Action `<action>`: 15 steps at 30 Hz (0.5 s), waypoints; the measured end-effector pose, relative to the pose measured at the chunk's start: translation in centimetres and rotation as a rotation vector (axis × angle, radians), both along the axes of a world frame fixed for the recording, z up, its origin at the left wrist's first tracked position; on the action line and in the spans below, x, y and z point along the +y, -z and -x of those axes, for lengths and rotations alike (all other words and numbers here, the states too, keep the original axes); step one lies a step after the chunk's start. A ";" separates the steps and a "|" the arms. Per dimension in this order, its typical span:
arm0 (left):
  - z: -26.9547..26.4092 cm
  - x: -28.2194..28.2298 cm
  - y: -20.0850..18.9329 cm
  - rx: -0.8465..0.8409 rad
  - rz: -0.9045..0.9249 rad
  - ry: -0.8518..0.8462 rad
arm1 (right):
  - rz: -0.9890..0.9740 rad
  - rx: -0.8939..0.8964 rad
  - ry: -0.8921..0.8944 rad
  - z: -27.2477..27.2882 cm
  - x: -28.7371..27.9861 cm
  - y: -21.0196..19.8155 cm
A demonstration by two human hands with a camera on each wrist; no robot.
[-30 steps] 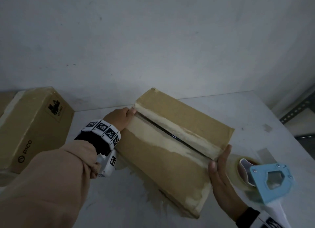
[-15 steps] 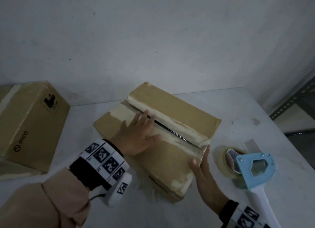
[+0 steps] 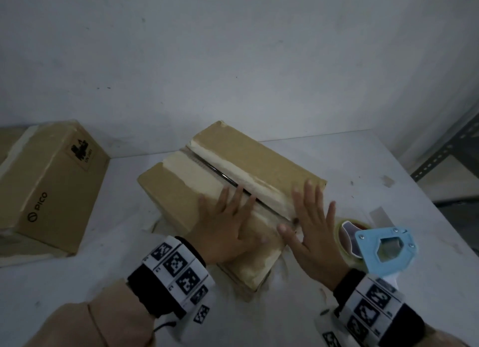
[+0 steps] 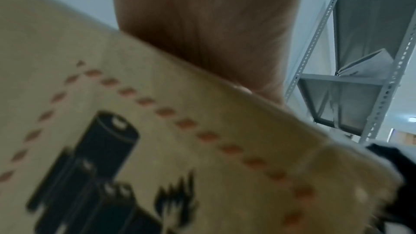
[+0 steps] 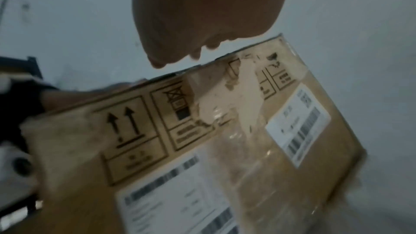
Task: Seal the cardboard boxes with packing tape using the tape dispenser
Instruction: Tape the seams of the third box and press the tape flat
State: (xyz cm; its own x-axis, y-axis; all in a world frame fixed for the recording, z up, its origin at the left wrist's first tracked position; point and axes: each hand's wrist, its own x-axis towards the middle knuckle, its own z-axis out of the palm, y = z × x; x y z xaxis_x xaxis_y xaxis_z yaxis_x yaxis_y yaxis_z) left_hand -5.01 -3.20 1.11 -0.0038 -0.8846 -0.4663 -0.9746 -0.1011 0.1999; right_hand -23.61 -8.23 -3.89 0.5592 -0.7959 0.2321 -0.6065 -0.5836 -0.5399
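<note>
Fingers [image 3: 234,198] straight and spread on the left hand [image 3: 225,227], lying flat on the near flap of the cardboard box [image 3: 261,162], the tips reaching right up to the dark gap of the centre seam [image 3: 220,174]. The right hand [image 3: 311,232] is just as flat, fingers fanned out, loose and gripping nothing, over the right end of the same box, its thumb pointing in toward the left hand. Nothing is pinched or clutched by either hand. The box sits in the middle of the white table [image 3: 388,165], turned at an angle, with pale torn strips running along both sides of the seam. The seam itself shows open, a dark line between the two flaps.

Just right of the box, close to the right hand, the blue tape dispenser [image 3: 383,248] lies on the table with its roll of clear tape [image 3: 339,232] on the side nearest the box; no hand touches it.

Far left, a second box [image 3: 49,191] printed PICO stands well apart. The right wrist view shows the box's side with arrows, handling symbols and barcode labels [image 5: 299,122]. At the far right edge, a grey metal shelf [image 3: 445,152].
</note>
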 end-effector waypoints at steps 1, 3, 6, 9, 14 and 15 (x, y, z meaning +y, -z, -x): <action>0.6 0.3 0.4 -0.004 -0.001 0.010 | 0.073 0.083 -0.066 -0.1 -0.7 0.2; 1.4 0.8 1.1 -0.056 0.032 0.041 | 0.140 0.204 -0.166 -0.2 -1.4 0.4; 1.3 1.1 1.6 -0.064 0.123 0.028 | 0.184 0.256 -0.184 0.0 -1.5 0.5; 1.3 1.3 1.6 -0.055 0.160 0.018 | 0.183 0.270 -0.165 -0.1 -1.2 0.2; 0.0 1.3 1.7 -0.083 0.230 0.079 | 0.242 0.267 -0.242 1.0 -1.8 -0.7; -0.7 1.2 1.8 -0.084 0.262 0.113 | 0.246 0.256 -0.260 1.0 -2.7 -1.2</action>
